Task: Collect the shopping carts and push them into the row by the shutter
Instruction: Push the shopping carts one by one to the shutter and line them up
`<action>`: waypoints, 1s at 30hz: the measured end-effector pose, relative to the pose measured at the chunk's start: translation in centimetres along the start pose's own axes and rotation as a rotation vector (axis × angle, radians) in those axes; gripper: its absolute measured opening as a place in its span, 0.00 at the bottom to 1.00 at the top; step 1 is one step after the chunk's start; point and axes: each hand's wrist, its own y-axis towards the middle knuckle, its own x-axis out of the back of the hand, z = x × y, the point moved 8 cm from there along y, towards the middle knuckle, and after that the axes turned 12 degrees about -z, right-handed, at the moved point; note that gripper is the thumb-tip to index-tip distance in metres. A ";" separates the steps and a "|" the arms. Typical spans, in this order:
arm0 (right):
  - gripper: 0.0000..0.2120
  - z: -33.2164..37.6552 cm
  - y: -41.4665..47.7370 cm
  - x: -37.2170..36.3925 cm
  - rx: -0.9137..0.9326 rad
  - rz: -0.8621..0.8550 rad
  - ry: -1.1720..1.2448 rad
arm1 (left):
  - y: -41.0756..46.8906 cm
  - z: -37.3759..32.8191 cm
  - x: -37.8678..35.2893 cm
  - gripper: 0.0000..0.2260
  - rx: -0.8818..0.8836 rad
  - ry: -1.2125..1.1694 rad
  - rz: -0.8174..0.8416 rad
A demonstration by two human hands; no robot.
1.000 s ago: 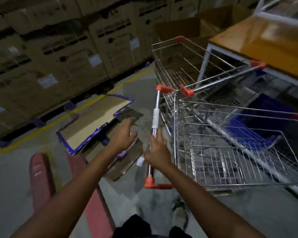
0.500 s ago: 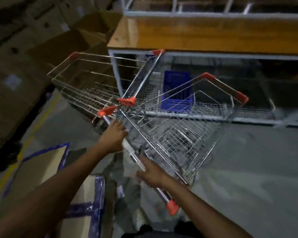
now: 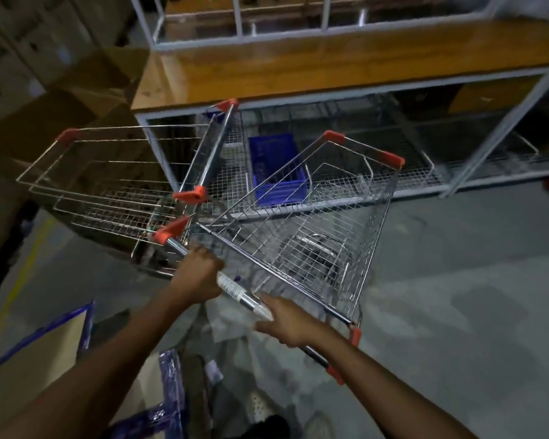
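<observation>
Left grip: the left hand (image 3: pixel 200 274) is curled tight round the chrome handle bar with orange end caps (image 3: pixel 242 295), near its 10 o'clock end.
Right grip: the right hand (image 3: pixel 286 321) is wrapped over the same handle bar further toward 4 o'clock, thumb and fingers on either side of it.
Bar between hands: a white label on the bar shows in the gap between the two hands.
Held cart: the silver wire shopping cart with orange corner caps (image 3: pixel 317 236) runs from the hands toward 1 o'clock, its basket angled across the grey concrete floor (image 3: pixel 457 280).
Second cart: another silver wire shopping cart (image 3: pixel 108 185) stands at 10 o'clock; its rear meets the held cart's handle end.
Shelf unit: a white metal rack with a wooden top (image 3: pixel 330 61) spans 12 o'clock, just beyond both carts.
Crate: a blue plastic crate (image 3: pixel 276 166) sits on the rack's lower wire shelf.
Boxes: brown cardboard cartons (image 3: pixel 61 99) are stacked at 10 to 11 o'clock.
Floor litter: flattened cardboard edged in blue tape (image 3: pixel 45 343) lies at 8 o'clock.
</observation>
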 end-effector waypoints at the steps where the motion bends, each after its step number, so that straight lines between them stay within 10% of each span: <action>1: 0.20 -0.6 -0.3 0.2 -0.003 0.006 -0.006 | 0.1 -0.9 0.2 0.09 -0.029 -0.003 -0.018; 7: 0.10 -3.5 -2.2 3.3 -0.057 -0.041 -0.136 | 2.0 -5.3 -0.4 0.18 -0.136 0.131 0.022; 22: 0.37 -11.4 -5.3 15.8 -0.404 -0.355 -0.750 | 8.4 -17.6 -1.6 0.34 -0.368 0.073 0.079; 30: 0.33 -11.9 -5.6 15.7 -0.495 -0.434 -0.775 | 10.2 -17.9 -1.3 0.32 -0.429 0.034 0.095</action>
